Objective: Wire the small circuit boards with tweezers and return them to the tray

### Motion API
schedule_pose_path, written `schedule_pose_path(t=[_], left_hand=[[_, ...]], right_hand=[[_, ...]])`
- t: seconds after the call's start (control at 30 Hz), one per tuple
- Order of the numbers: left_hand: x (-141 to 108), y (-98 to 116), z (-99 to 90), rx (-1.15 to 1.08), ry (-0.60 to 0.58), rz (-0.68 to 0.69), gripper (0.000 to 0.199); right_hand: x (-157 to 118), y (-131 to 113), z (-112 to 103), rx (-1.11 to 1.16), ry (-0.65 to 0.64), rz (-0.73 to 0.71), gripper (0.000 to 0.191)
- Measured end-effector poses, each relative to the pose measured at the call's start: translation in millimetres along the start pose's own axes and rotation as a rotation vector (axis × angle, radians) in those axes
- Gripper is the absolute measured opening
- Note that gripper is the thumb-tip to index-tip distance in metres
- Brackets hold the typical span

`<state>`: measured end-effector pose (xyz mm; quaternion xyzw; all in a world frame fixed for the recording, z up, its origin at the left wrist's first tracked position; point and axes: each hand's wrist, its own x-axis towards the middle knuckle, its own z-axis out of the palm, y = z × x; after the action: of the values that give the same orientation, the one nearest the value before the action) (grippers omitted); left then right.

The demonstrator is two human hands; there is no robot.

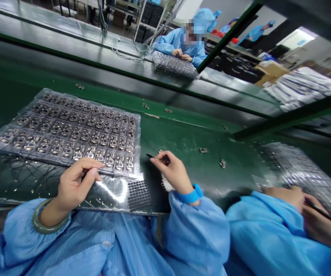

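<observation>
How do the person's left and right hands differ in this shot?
The left hand wears a green bangle, while the right hand wears a blue wristband. The left hand lies open, its fingers reaching the near edge of the clear tray; the right hand pinches a slim dark tool. Both emerge from blue sleeves.

I can't tell what the small dark item is: the right hand's fingers hide most of it. The neighbouring worker's thin dark tool runs off the right edge, and the plastic tray there is too blurred to read.
</observation>
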<state>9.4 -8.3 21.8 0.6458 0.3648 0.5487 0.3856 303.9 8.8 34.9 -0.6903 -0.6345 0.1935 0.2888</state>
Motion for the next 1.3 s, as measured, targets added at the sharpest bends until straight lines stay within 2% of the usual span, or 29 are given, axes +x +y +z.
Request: schedule_pose_path(t=[0.07,0.1,0.13,0.17,0.27,0.3,0.37,0.47,0.57,0.67,0.77,1.0,1.3], left_hand=[[0,0,2.3,-0.067,-0.027,0.022,0.013],[1,1,4.0,-0.12,-0.063,0.004,0.013],[1,2,5.9,-0.194,-0.117,-0.043,0.015],[1,2,7.9,-0.279,-0.181,-0.106,0.019],[1,6,13.0,-0.476,-0.336,-0.29,0.042],[1,8,13.9,-0.492,-0.344,-0.333,0.046],[2,10,14.6,-0.467,-0.301,-0.392,0.043],[4,12,14.3,-0.414,-0.201,-0.423,0.03],[4,13,14.8,-0.376,-0.145,-0.41,0.023],[2,12,16.0,-0.338,-0.129,-0.362,0.015],[-1,11,16.3,-0.295,-0.12,-0.296,0.008],[-3,8,14.9,-0.199,-0.121,-0.101,0.012],[-3,9,15.2,-0.133,-0.094,-0.135,0.006]], right_hand=[[-14,-19,-3,0.019,0.231,-0.036,0.02],[-21,-30,-3,0.037,0.365,-0.102,0.015],[-29,-42,-1,0.054,0.45,-0.21,0.009],[-36,-54,3,0.047,0.478,-0.353,0.008],[-51,-82,18,-0.084,0.348,-0.798,0.016],[-53,-88,24,-0.133,0.298,-0.89,0.018],[-54,-93,34,-0.178,0.24,-0.96,0.018],[-53,-93,42,-0.043,0.143,-0.86,0.024],[-56,-93,43,0.234,0.062,-0.565,0.029],[-60,-99,45,0.473,-0.052,-0.233,0.021],[-62,-105,48,0.638,-0.161,-0.057,0.019],[-65,-111,52,0.741,-0.131,0.002,0.013],[-66,-108,56,0.784,-0.128,0.056,0.013]])
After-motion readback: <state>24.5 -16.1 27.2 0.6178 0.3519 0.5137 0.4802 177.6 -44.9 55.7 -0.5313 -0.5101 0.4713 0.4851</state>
